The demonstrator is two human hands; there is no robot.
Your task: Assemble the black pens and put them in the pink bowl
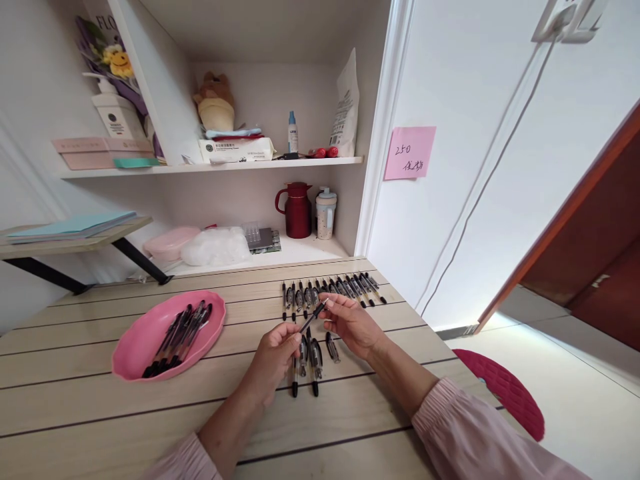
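While both hands pinch its ends, a slim pen, grey-and-black, slanted

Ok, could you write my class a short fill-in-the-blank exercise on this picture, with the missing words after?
The bowl is coloured ____.
The left hand and right hand hold one ____ between them.
In the picture, the jug stands to the ____ of the cup.
The note on the wall shows the number ____.

Missing words: pink; pen; left; 250.
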